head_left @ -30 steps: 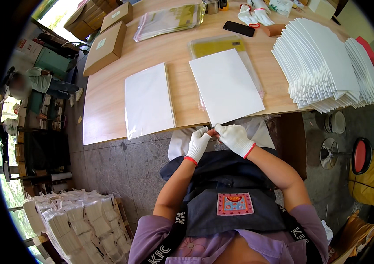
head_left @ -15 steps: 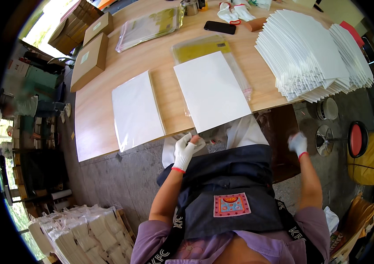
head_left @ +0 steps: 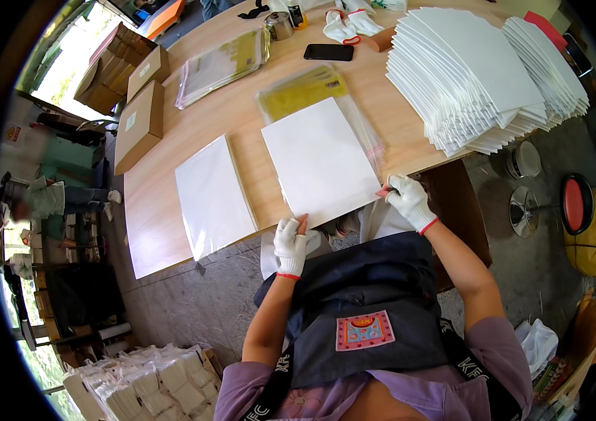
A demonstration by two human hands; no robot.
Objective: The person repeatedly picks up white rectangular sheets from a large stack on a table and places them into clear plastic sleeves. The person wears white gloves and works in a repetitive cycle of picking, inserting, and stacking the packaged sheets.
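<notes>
A white rectangular sheet or thin board (head_left: 322, 158) lies at the table's near edge, partly over clear plastic bags (head_left: 294, 97) with an olive-yellow area showing through. My left hand (head_left: 290, 245), in a white knit glove with bare fingertips, is closed at the sheet's near left corner. At the near right corner my right hand (head_left: 410, 201), gloved alike, pinches the edge between thumb and fingers. The exact contact under the fingers is partly hidden. To the left, a stack of white sheets in glossy clear plastic (head_left: 215, 193) lies slightly over the table edge.
Fanned white sheets (head_left: 463, 70) are piled at right. A black phone (head_left: 329, 52), white gloves (head_left: 350, 27), a metal pot (head_left: 279, 25) and more clear bags (head_left: 224, 63) lie farther back. Brown boxes (head_left: 139, 126) stand far left. Below the table is an open carton (head_left: 460, 210); a stool (head_left: 577, 212) stands right.
My right hand has come in from the right side to the sheet's near right corner. My left hand stays by the near left corner. The whole view has shifted slightly.
</notes>
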